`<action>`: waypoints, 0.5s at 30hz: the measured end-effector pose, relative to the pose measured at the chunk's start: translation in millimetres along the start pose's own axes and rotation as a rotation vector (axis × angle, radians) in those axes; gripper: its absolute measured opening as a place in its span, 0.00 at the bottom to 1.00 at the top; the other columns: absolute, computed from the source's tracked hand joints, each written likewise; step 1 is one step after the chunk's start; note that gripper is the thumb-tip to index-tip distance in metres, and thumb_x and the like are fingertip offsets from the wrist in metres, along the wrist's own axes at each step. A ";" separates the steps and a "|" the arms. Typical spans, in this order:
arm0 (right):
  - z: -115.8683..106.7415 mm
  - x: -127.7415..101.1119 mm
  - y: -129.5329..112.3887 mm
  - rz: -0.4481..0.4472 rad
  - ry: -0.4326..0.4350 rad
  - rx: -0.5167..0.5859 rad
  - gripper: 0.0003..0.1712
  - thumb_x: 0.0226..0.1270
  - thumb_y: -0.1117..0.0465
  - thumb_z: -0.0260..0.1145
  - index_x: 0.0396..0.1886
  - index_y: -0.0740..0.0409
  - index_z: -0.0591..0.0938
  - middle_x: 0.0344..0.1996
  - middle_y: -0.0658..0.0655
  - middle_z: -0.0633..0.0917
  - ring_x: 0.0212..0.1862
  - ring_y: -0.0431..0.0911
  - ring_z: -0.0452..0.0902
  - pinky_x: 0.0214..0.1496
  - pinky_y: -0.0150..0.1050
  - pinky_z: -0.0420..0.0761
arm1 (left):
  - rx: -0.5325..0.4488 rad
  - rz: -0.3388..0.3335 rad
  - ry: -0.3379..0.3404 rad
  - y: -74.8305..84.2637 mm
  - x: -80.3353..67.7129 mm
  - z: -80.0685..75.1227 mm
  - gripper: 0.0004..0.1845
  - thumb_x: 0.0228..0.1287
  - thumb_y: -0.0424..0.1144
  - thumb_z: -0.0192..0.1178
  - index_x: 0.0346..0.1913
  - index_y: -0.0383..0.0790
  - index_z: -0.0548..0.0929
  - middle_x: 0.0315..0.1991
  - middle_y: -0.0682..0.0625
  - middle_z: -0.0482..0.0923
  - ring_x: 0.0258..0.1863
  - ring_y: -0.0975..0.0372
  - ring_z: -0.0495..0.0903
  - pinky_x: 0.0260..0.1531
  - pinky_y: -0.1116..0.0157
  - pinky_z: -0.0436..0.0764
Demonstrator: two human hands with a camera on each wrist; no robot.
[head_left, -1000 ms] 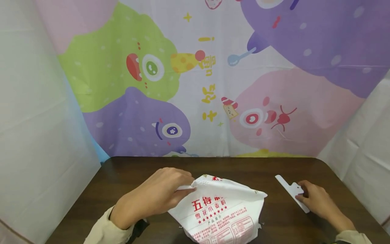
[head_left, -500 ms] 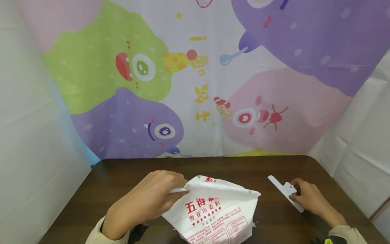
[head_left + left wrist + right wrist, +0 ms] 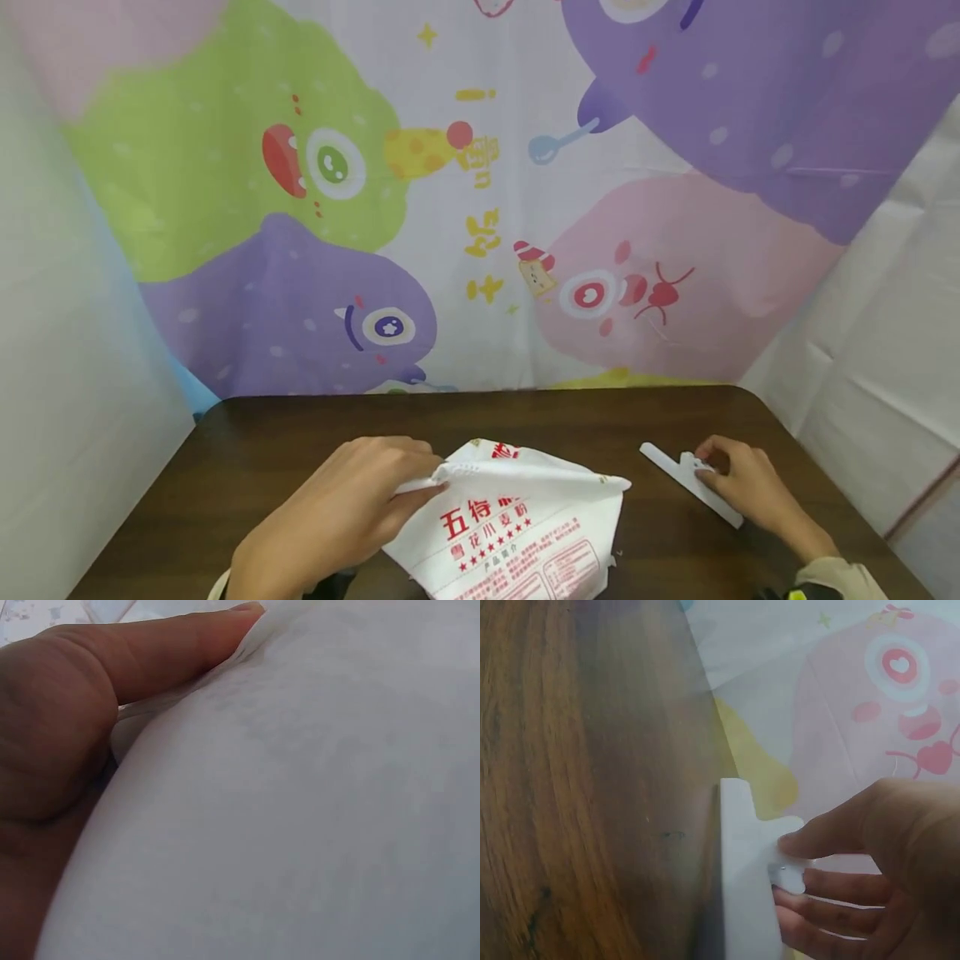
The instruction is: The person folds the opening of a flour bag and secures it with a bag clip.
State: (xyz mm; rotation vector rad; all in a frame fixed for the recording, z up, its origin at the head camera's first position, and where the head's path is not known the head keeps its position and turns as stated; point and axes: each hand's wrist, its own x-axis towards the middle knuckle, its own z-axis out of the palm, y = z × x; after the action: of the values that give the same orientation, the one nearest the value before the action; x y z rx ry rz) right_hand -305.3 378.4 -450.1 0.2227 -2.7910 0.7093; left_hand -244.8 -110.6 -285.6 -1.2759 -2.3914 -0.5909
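A white flour bag (image 3: pixel 517 525) with red printing stands at the table's front middle, its top edge folded over. My left hand (image 3: pixel 352 492) pinches the left end of that fold between thumb and fingers. In the left wrist view the thumb lies along the white bag (image 3: pixel 300 810), which fills most of the picture. To the right of the bag my right hand (image 3: pixel 750 483) holds a long white bag clip (image 3: pixel 686 482) by its handle tabs. The right wrist view has the thumb on one tab of the clip (image 3: pixel 746 877), fingers behind it. Bag and clip are apart.
The dark brown wooden table (image 3: pixel 300 425) has rounded far corners. Behind it hangs a cartoon-printed curtain (image 3: pixel 517 333), with white cloth walls (image 3: pixel 82 333) at both sides. A small white scrap sticks out at the bag's right side.
The head view has turned slightly, so everything shifts left in it. Both hands keep their holds on the bag and the clip. The clip appears slightly nearer the bag.
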 end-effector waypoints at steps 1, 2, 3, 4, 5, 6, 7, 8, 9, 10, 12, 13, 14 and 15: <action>0.9 0.7 -1.7 -0.009 0.009 0.003 0.13 0.52 0.68 0.77 0.36 0.54 0.84 0.33 0.51 0.87 0.35 0.45 0.80 0.33 0.39 0.78 | -0.001 -0.002 0.004 0.0 -0.8 -1.1 0.07 0.60 0.35 0.69 0.29 0.50 0.84 0.27 0.66 0.74 0.27 0.73 0.72 0.30 0.71 0.75; 1.3 1.4 -3.4 -0.022 0.017 0.007 0.13 0.52 0.68 0.77 0.37 0.54 0.84 0.34 0.52 0.87 0.36 0.46 0.81 0.34 0.40 0.79 | -0.003 -0.001 0.007 0.1 -1.2 -2.1 0.08 0.60 0.35 0.69 0.28 0.51 0.82 0.26 0.66 0.72 0.26 0.74 0.70 0.29 0.72 0.74; 1.2 2.2 -5.0 -0.041 0.025 0.007 0.14 0.52 0.68 0.77 0.38 0.54 0.84 0.35 0.53 0.88 0.37 0.47 0.82 0.35 0.41 0.80 | -0.004 0.004 0.014 0.4 -1.4 -2.9 0.08 0.60 0.34 0.69 0.28 0.51 0.82 0.26 0.66 0.72 0.25 0.74 0.69 0.29 0.73 0.74; 0.7 2.9 -6.4 -0.057 0.032 0.009 0.16 0.52 0.68 0.77 0.41 0.55 0.84 0.36 0.54 0.88 0.37 0.47 0.82 0.35 0.41 0.81 | -0.003 0.008 0.019 0.9 -1.3 -3.4 0.08 0.60 0.34 0.69 0.28 0.50 0.82 0.25 0.66 0.72 0.25 0.74 0.69 0.29 0.73 0.73; 0.0 3.4 -7.6 -0.077 0.044 0.007 0.18 0.52 0.69 0.77 0.43 0.57 0.84 0.37 0.55 0.87 0.37 0.47 0.82 0.35 0.40 0.80 | -0.005 0.007 0.016 1.5 -0.8 -3.7 0.08 0.60 0.34 0.69 0.28 0.51 0.82 0.25 0.66 0.71 0.25 0.73 0.68 0.28 0.73 0.73; -0.8 3.8 -8.9 -0.098 0.054 -0.001 0.19 0.52 0.70 0.77 0.45 0.59 0.84 0.37 0.56 0.87 0.37 0.46 0.82 0.35 0.40 0.80 | 0.002 0.009 0.018 2.2 -0.4 -3.8 0.08 0.60 0.34 0.69 0.29 0.50 0.82 0.26 0.66 0.72 0.25 0.73 0.69 0.29 0.73 0.73; -1.7 4.2 -10.2 -0.117 0.063 -0.012 0.21 0.51 0.70 0.77 0.47 0.61 0.84 0.37 0.56 0.86 0.36 0.45 0.81 0.34 0.38 0.79 | 0.006 0.010 0.018 2.8 0.0 -3.7 0.07 0.60 0.34 0.69 0.29 0.50 0.83 0.26 0.66 0.73 0.26 0.73 0.70 0.29 0.73 0.74; -2.5 4.5 -11.2 -0.138 0.077 -0.027 0.22 0.51 0.71 0.77 0.48 0.63 0.84 0.37 0.56 0.86 0.36 0.43 0.80 0.33 0.37 0.78 | 0.013 0.011 0.017 3.3 0.4 -3.5 0.07 0.60 0.34 0.69 0.29 0.50 0.83 0.26 0.65 0.74 0.26 0.73 0.71 0.29 0.72 0.75; -3.2 4.7 -12.3 -0.153 0.089 -0.043 0.23 0.50 0.71 0.77 0.49 0.64 0.84 0.37 0.56 0.85 0.36 0.42 0.78 0.33 0.37 0.77 | 0.016 0.008 0.015 3.6 0.5 -3.1 0.06 0.60 0.34 0.69 0.30 0.49 0.84 0.27 0.65 0.75 0.27 0.73 0.72 0.30 0.71 0.75; -3.6 4.8 -13.1 -0.162 0.097 -0.051 0.23 0.50 0.72 0.77 0.49 0.66 0.83 0.37 0.56 0.84 0.36 0.40 0.77 0.33 0.36 0.77 | 0.020 0.003 0.009 3.8 0.9 -2.8 0.07 0.61 0.34 0.68 0.29 0.50 0.83 0.27 0.65 0.74 0.26 0.73 0.71 0.29 0.71 0.75; -3.5 4.7 -15.3 -0.169 0.106 -0.047 0.22 0.51 0.72 0.76 0.48 0.67 0.83 0.37 0.57 0.83 0.36 0.36 0.76 0.33 0.34 0.78 | 0.024 -0.002 0.006 3.6 0.5 -2.1 0.08 0.60 0.33 0.68 0.28 0.50 0.83 0.25 0.65 0.73 0.26 0.73 0.70 0.29 0.72 0.74; -3.0 4.9 -16.8 -0.166 0.109 -0.028 0.20 0.52 0.72 0.76 0.47 0.68 0.83 0.37 0.57 0.83 0.36 0.35 0.75 0.32 0.33 0.78 | 0.021 -0.007 0.003 3.1 0.1 -1.8 0.09 0.61 0.33 0.67 0.27 0.50 0.82 0.25 0.65 0.72 0.25 0.73 0.69 0.28 0.72 0.74; -2.2 5.2 -18.3 -0.160 0.112 -0.008 0.19 0.53 0.71 0.76 0.47 0.68 0.83 0.38 0.58 0.83 0.36 0.33 0.75 0.32 0.32 0.79 | 0.019 -0.011 0.000 2.4 -0.4 -1.6 0.10 0.61 0.33 0.67 0.26 0.51 0.82 0.24 0.65 0.71 0.25 0.73 0.69 0.28 0.72 0.73; -1.5 5.6 -19.9 -0.150 0.113 0.018 0.18 0.55 0.71 0.75 0.47 0.68 0.83 0.37 0.58 0.83 0.36 0.32 0.75 0.32 0.31 0.79 | 0.014 -0.014 -0.003 1.5 -1.0 -1.3 0.10 0.61 0.33 0.67 0.26 0.51 0.81 0.24 0.65 0.71 0.25 0.73 0.68 0.28 0.73 0.73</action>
State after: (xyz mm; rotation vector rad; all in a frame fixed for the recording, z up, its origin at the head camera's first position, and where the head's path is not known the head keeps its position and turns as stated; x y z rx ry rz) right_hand -306.3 361.3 -438.3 0.3784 -2.6293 0.6891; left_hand -242.8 -111.2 -284.7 -1.2559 -2.4041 -0.5757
